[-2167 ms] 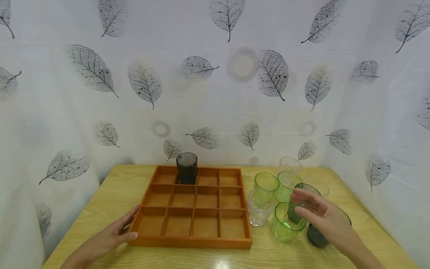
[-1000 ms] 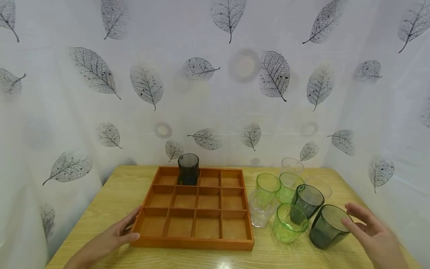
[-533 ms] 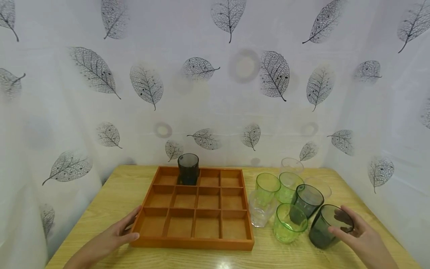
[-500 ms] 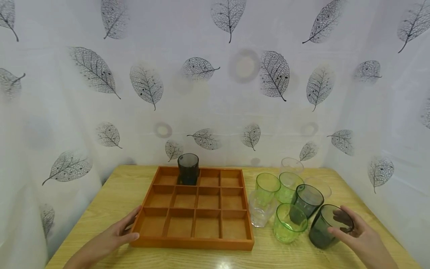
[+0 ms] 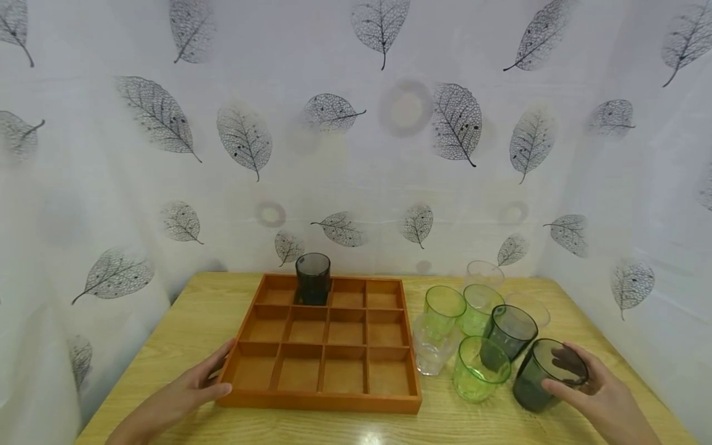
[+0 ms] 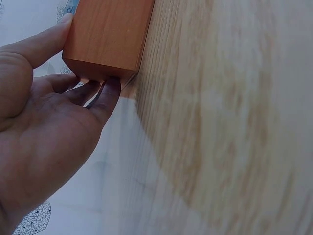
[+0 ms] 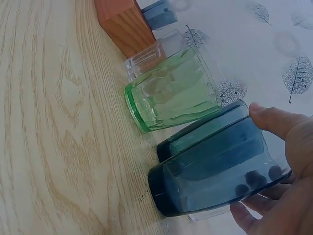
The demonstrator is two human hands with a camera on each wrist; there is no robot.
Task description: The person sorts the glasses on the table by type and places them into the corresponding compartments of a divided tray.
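Note:
My right hand [image 5: 606,395] grips the upper part of a dark grey-green glass tumbler [image 5: 534,386], the thumb on the near side and the fingers round the far side. In the right wrist view this tumbler [image 7: 200,176] still stands on the table, overlapping a second dark tumbler [image 5: 503,330]. A light green tumbler [image 5: 473,383] is just left of them. My left hand [image 5: 178,392] holds the front left corner of a wooden compartment box [image 5: 317,402], thumb at the top edge and fingers against the side. Another dark tumbler [image 5: 313,281] stands upright in the box's back row.
Two more green tumblers [image 5: 443,303] and several clear glasses [image 5: 431,358] crowd the table [image 5: 178,327] right of the box. A leaf-printed curtain [image 5: 345,173] closes off the back and both sides.
My right hand has gone from above the front glasses to the right, then come in round the rightmost dark tumbler. The left hand stays at the box corner.

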